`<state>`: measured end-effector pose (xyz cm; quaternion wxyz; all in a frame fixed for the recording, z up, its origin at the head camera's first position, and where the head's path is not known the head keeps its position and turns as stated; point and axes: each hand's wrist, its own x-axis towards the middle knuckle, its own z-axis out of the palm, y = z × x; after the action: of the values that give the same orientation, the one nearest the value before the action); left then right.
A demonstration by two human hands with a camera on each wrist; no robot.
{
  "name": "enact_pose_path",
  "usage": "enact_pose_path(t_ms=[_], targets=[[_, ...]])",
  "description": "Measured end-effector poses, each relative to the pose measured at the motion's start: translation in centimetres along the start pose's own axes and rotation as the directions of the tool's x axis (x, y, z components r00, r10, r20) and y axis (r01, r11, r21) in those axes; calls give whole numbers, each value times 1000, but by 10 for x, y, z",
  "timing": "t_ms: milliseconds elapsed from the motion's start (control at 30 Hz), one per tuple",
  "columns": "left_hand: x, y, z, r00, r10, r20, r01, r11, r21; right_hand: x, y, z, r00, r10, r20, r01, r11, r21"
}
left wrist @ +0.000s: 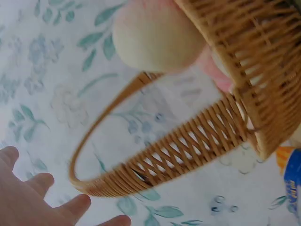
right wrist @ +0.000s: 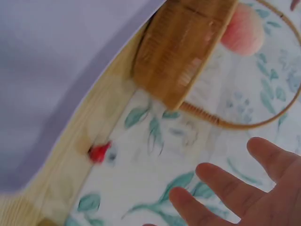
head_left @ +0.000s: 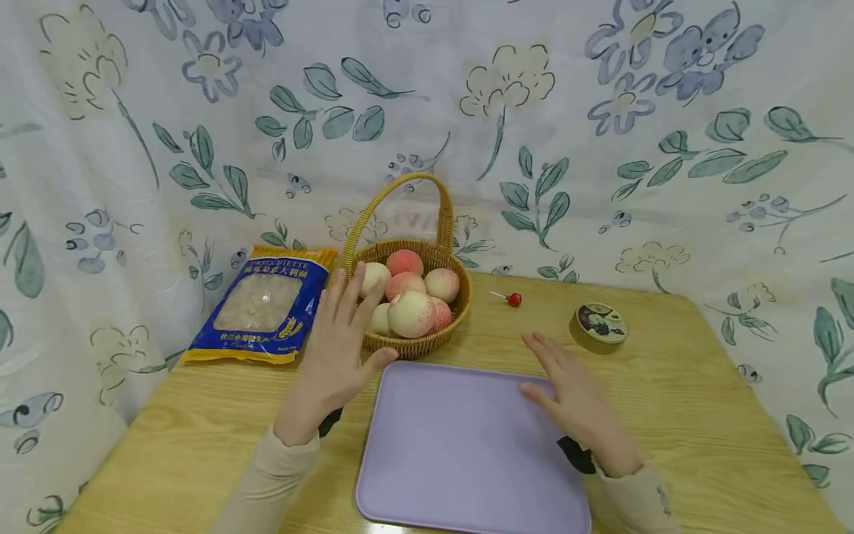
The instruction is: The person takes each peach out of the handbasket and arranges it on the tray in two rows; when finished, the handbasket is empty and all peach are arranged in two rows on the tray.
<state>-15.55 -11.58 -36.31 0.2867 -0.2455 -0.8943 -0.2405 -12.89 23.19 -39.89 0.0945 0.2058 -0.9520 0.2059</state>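
My left hand [head_left: 342, 352] is raised with fingers spread, in front of the left side of a wicker basket [head_left: 416, 347]; it holds nothing. The basket has a tall arched handle and carries several peaches [head_left: 411, 314], pale and pink. Over the right edge of a lilac tray [head_left: 460, 445] hovers my right hand [head_left: 574, 393], its fingers extended and nothing in them. In the left wrist view, fingertips [left wrist: 77, 205] show below the basket handle [left wrist: 188, 146]. The right wrist view has spread fingers [right wrist: 230, 188] apart from the basket [right wrist: 178, 47] and tray [right wrist: 70, 56].
A blue and yellow bag of orecchiette pasta [head_left: 260, 304] lies left of the basket. Behind the tray is a red lollipop [head_left: 513, 299]. A round tin [head_left: 600, 324] with a fruit picture sits further right. Floral cloth [head_left: 427, 111] hangs behind the wooden table [head_left: 700, 415].
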Motion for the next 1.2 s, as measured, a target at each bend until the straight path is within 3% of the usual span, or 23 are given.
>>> enact_pose_path(t_ms=[167,300,467,633,733,867,900,1000,1100,1200], targets=[[12,-24,6,997,-10,-78,-5,981,-196,30,-26,9,996,-46,70,30,978,208],[15,-35,12,995,-47,-92,17,953,-304,66,-44,20,988,-122,94,74,913,402],[11,-41,15,990,-99,-103,62,946,-318,110,-64,41,983,-145,113,58,827,559],[6,-41,20,991,-100,-94,72,962,-262,140,-82,67,987,-115,112,29,816,577],[6,-41,22,992,-86,-97,63,974,-218,150,-92,82,989,-137,51,84,821,564],[9,-43,21,991,-72,-112,48,977,-206,158,-99,97,975,-210,-69,211,790,575],[10,-44,21,991,-70,-114,46,977,-208,159,-99,99,973,-208,-96,225,797,561],[13,-46,21,992,-70,-109,44,973,-226,158,-99,100,980,-152,-127,197,797,570],[15,-49,23,993,-70,-99,44,968,-247,154,-97,96,994,-56,-91,101,782,615],[18,-51,25,993,-57,-101,30,968,-249,148,-96,87,1000,5,-29,16,722,691]])
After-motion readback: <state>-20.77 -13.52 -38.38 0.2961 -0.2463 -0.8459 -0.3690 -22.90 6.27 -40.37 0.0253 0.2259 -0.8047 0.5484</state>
